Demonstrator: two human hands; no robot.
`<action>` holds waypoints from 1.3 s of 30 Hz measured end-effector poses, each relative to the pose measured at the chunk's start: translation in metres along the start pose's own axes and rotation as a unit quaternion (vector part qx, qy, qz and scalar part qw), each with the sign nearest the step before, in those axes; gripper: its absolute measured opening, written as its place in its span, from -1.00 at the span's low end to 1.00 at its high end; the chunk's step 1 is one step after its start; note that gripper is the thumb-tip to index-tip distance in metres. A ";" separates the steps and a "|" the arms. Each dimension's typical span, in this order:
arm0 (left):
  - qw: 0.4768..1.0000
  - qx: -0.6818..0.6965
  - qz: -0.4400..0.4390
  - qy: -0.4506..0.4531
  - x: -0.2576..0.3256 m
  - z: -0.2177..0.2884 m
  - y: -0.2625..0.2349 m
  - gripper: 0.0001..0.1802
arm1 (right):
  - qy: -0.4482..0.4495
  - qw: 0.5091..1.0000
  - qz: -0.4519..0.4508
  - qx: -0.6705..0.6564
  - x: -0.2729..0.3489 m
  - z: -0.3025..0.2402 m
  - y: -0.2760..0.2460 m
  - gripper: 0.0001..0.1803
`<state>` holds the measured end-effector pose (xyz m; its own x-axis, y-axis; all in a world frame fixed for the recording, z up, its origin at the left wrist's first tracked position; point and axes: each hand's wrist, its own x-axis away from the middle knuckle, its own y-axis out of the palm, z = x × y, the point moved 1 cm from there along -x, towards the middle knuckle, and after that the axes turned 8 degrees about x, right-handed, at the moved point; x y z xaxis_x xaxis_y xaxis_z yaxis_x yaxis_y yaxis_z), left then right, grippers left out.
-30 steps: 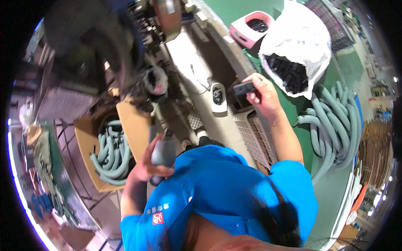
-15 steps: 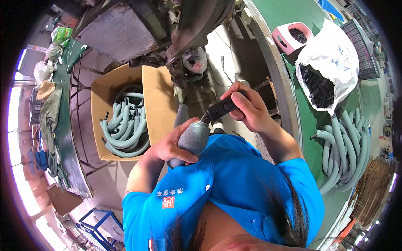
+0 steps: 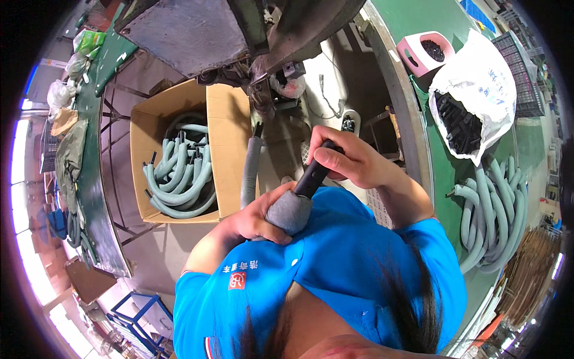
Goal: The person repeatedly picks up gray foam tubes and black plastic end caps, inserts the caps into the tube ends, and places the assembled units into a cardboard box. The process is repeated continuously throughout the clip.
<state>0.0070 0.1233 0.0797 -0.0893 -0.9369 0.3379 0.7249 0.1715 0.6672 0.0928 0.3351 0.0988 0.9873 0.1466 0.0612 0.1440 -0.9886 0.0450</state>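
My left hand (image 3: 263, 216) is wrapped round a bent grey foam-covered tube (image 3: 290, 213), held close against my blue shirt. The tube's other arm rises left of that hand and ends in a bare dark tip (image 3: 258, 128). From the near end of the foam sticks out a black plastic sleeve (image 3: 310, 179), tilted up to the right. My right hand (image 3: 347, 158) is closed round the upper part of this sleeve. Where sleeve and foam meet, no gap shows; how far the tube reaches inside is hidden.
A cardboard box (image 3: 233, 152) with several bent grey tubes stands at left. On the green bench (image 3: 412, 18) at right are a pink bin (image 3: 409, 51), a white sack (image 3: 493, 78) of black sleeves and more grey tubes (image 3: 493, 215). A machine (image 3: 185, 33) looms ahead.
The black sleeve has come down against the foam end, covering the tube end that showed before. My right hand has moved slightly down with it. The tube's dark far tip now shows.
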 end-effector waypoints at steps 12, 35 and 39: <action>0.985 0.141 -0.009 -0.103 0.000 -0.015 -0.083 -0.16 | 0.138 0.987 0.084 0.019 -0.034 0.080 0.011 -0.65; 0.992 0.125 0.011 -0.035 -0.015 0.035 -0.160 0.04 | -0.003 0.867 0.238 0.438 -0.206 0.149 -0.108 -0.46; 0.988 0.151 -0.015 -0.011 -0.005 0.026 -0.156 -0.04 | 0.006 0.834 0.265 0.485 -0.226 0.169 -0.097 -0.51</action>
<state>-0.1236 0.1091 -0.0091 -0.1248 -0.9366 0.3275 0.4843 0.2306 0.8440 -0.1326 0.3918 -0.0878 0.9296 -0.3253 -0.1733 -0.3199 -0.4784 -0.8178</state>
